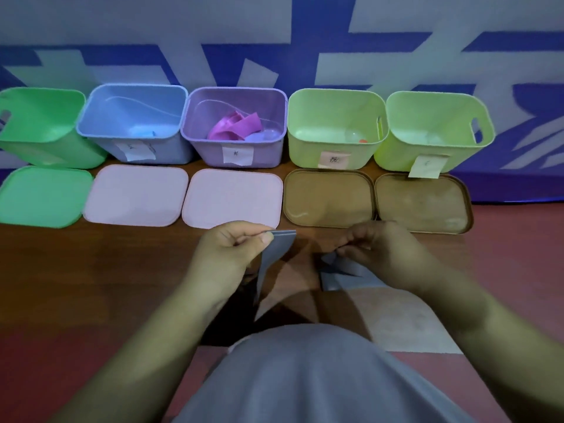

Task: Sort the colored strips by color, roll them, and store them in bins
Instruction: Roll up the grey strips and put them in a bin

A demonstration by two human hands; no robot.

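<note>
Five smooth plastic bins point(332, 148) with rounded corners are standing in a row against the wall point(274, 41), with flat lids point(137, 193) lying before them. The left hand point(232, 248) is pinching a thin, matte grey strip point(274, 254) by its doubled top edge, and the strip is hanging limp below that hand. The right hand point(381, 248), fingers curled, is pinching a second strip point(338, 274), also grey, which is lying crumpled on the floor point(91, 270) just beneath it. Pink strips point(235, 126) are lying curled in the purple bin point(213, 154).

One wide head-worn camera looks forward and down, close over the left hand point(227, 254) and right hand point(384, 250), facing bins point(210, 154) by the wall point(274, 41).
</note>
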